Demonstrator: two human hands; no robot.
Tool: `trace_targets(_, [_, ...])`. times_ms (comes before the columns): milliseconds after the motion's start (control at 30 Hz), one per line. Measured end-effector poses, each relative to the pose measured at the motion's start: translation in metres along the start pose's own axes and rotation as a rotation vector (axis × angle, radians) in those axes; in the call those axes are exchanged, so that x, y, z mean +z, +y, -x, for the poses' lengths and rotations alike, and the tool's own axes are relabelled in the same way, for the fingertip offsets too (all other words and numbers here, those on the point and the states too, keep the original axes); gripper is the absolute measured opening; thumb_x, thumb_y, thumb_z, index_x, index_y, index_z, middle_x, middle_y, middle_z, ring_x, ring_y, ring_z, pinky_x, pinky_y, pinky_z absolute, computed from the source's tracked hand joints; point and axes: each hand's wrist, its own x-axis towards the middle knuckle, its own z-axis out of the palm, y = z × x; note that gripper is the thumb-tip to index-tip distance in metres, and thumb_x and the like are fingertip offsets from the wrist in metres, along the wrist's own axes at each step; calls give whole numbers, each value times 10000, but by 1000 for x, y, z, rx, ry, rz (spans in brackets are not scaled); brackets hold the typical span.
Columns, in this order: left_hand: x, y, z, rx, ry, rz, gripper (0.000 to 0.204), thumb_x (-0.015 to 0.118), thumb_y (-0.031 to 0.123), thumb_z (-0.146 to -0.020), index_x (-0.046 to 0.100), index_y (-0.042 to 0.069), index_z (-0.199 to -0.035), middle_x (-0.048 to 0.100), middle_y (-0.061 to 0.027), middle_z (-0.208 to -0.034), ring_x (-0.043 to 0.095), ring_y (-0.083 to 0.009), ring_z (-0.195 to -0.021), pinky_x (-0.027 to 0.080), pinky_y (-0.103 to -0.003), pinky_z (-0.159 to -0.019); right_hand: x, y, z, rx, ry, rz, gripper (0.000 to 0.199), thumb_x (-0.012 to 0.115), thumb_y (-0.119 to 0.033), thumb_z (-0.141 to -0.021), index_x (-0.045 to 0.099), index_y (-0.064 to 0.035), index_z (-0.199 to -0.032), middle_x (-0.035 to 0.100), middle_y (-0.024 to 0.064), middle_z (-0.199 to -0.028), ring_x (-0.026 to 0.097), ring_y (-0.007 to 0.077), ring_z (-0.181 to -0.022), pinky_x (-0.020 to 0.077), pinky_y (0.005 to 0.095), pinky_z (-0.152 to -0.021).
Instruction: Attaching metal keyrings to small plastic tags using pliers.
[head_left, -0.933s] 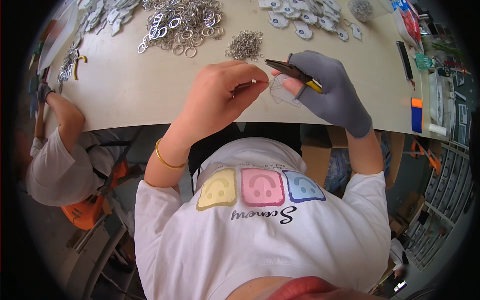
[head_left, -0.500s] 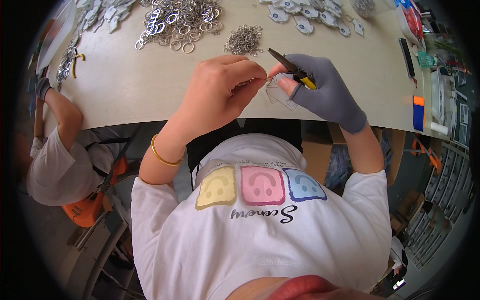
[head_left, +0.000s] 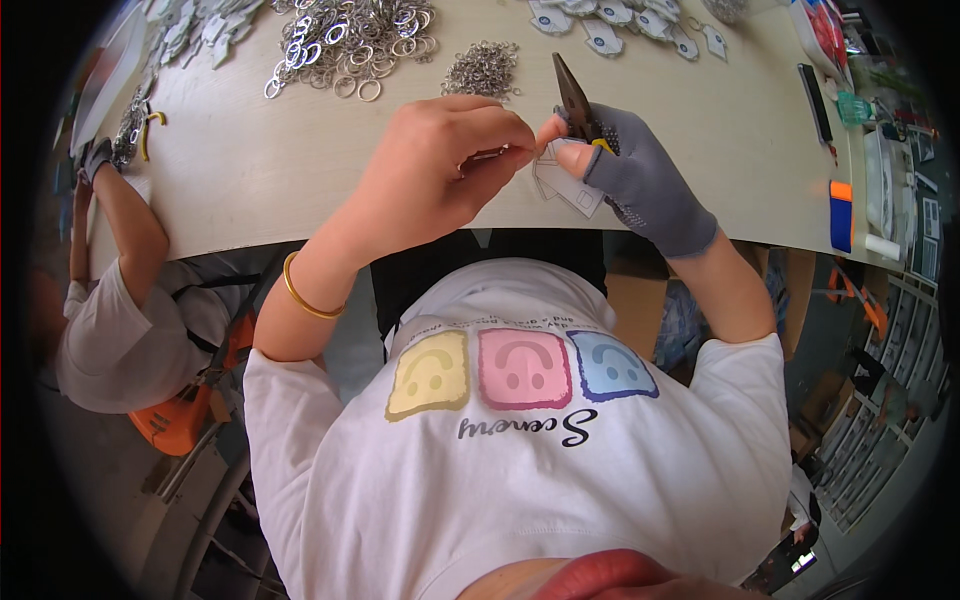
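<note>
My bare left hand (head_left: 440, 165) is closed, thumb and forefinger pinched together at my right fingertips. Whatever small piece it pinches is too hidden to name. My right hand (head_left: 655, 180), in a grey fingerless glove, is wrapped round pliers (head_left: 573, 95) with dark jaws and yellow grips. The jaws point up and away from me. Between that hand's thumb and forefinger is a flat, pale, see-through tag (head_left: 575, 190) with thin outlines, hanging over the table near its front edge. Just beyond my hands lies a heap of small metal rings (head_left: 482, 70).
Larger split rings (head_left: 350, 45) are piled at the back left, beside pale tags (head_left: 205, 30). More tags (head_left: 620, 25) lie at the back right. A black bar-shaped tool (head_left: 815, 105) and a blue-orange strap (head_left: 840, 215) lie rightward. At far left is a co-worker's gloved hand (head_left: 98, 158).
The pliers have swung more upright in my right hand, their jaws now pointing farther from me. My fingertips stay together, and more of the tag shows below them.
</note>
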Motion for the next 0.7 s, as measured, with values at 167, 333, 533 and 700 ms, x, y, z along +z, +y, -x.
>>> trace_targets(167, [-1,-2,3,-17,-34,155,77,632,-68,-804,639,-18,-862,549,-61,-689,474,-112,-548,359,-245,-485,3,3,3,-2,7,-203,264,590,-222,-895,622,-7,-1045,588,-19,-829,509,38,-760,432,228,-673])
trace_targets(333, [-2,7,4,-39,54,131,116,652,-53,-773,635,1,-874,561,-86,-693,520,-209,-583,416,-300,-511,3,-2,4,-438,170,339,206,649,-137,-830,619,-8,-987,591,56,-775,540,147,-685,446,304,-624])
trace_targets(533, [-6,11,2,310,108,-232,196,695,-17,-708,643,54,-883,517,-67,-699,527,-251,-628,418,-344,-518,4,-9,12,-579,179,501,179,653,-66,-786,614,6,-944,559,101,-753,519,187,-668,440,291,-608])
trace_targets(700, [-10,10,0,320,29,-161,196,699,-11,-705,641,50,-882,509,-65,-705,523,-246,-634,411,-339,-518,2,-15,15,-336,44,310,175,617,-92,-824,605,23,-955,577,49,-794,529,114,-737,444,242,-656])
